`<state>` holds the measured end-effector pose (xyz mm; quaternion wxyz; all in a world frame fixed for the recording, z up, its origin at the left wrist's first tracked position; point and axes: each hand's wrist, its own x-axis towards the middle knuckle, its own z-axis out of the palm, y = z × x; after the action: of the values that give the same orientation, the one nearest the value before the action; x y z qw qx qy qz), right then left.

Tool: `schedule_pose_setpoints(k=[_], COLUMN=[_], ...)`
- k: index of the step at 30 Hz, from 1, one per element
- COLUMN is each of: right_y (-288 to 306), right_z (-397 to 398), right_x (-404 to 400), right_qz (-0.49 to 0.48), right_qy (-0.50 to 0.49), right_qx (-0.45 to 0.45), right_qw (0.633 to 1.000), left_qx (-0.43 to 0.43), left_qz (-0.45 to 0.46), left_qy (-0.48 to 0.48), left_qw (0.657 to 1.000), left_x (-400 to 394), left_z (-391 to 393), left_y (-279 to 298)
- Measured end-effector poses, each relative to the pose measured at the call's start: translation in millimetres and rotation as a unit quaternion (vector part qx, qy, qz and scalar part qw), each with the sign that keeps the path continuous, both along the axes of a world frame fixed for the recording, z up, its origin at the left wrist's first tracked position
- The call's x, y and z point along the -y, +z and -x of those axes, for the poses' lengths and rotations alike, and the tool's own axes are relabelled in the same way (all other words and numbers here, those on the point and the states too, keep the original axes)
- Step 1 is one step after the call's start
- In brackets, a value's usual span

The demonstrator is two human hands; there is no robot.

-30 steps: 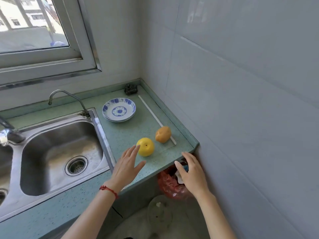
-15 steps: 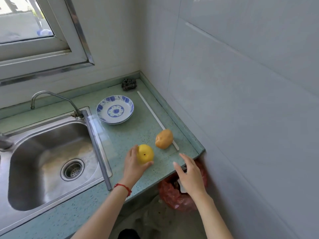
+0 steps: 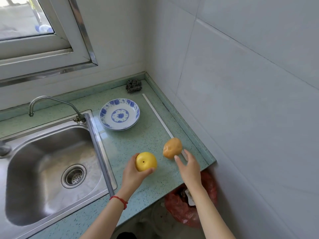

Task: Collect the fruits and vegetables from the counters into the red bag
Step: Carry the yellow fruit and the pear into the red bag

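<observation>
On the speckled green stone counter (image 3: 148, 135), beside the steel sink (image 3: 51, 161), the left hand (image 3: 134, 173) grasps a round yellow fruit (image 3: 145, 161). The right hand (image 3: 189, 167), fingers released, reaches near an orange-brown fruit (image 3: 172, 147).

Bare forearms, no sleeves; thin red string bracelet (image 3: 119, 200) w/ knot at left wrist.

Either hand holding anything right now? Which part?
Left hand grips the yellow fruit around its near underside. Right hand holds nothing, open beside the orange fruit.
</observation>
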<state>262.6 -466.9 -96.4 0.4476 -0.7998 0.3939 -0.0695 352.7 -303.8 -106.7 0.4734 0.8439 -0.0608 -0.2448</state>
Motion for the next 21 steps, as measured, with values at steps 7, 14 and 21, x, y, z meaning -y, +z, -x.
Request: schedule_pose_setpoints(k=[7, 14, 21], right_y=[-5.4, -7.7, -0.3], right_z=[-45.5, -69.5, -69.3], right_x=[5.6, -0.3, -8.1], right_qz=[-0.002, -0.009, -0.029], right_qy=[-0.068, -0.067, -0.031], right_qx=[-0.065, -0.088, -0.039], right_qw=[0.996, 0.994, 0.998], left_qx=[-0.028, -0.028, -0.036], left_qz=[0.028, 0.037, 0.055], left_qy=[0.051, 0.082, 0.099], left_qw=[0.998, 0.996, 0.993], left_x=[-31.5, -52.7, -65.7], left_z=[-17.2, -21.9, -30.1], left_y=[0.8, -0.8, -3.3])
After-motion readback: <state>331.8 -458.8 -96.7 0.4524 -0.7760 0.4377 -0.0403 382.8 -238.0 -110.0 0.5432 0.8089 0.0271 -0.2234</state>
